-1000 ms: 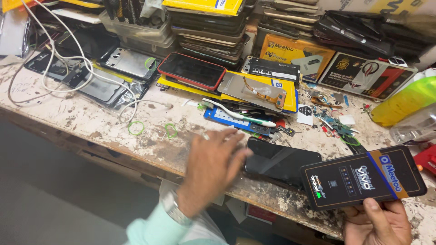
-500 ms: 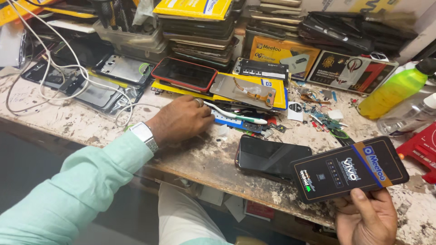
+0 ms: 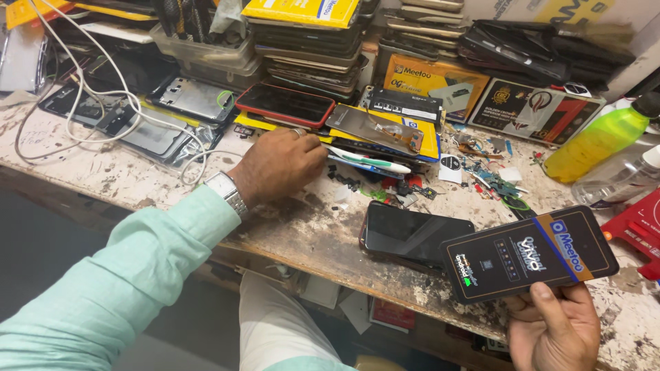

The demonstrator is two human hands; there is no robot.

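Left hand (image 3: 278,165), in a pale green sleeve w/ a silver wristwatch (image 3: 227,192), is reaching across the worn, paint-flecked desk (image 3: 103,178) toward its back edge. Its grip is curling shut at the tip of a white pen-shaped tool w/ green band (image 3: 368,162); fingertips are hidden behind the knuckles, so can't tell if they're actually pinching it. Tool is lying approx. mid-desk, on a flat yellow-and-blue packet (image 3: 419,137), just in front of a red-framed phone w/ dark screen (image 3: 285,104).

Right hand (image 3: 557,330) is sitting at the desk's front edge, nr the right corner, its grip pinching a flat black rectangular screen-protector box w/ blue and orange stripe (image 3: 529,254) from below, thumb on its face. Just left of that box a black phone w/ glossy dark screen (image 3: 416,232) is lying flat by the front edge. A yellow-green plastic bottle (image 3: 595,141) is lying towards the right edge.
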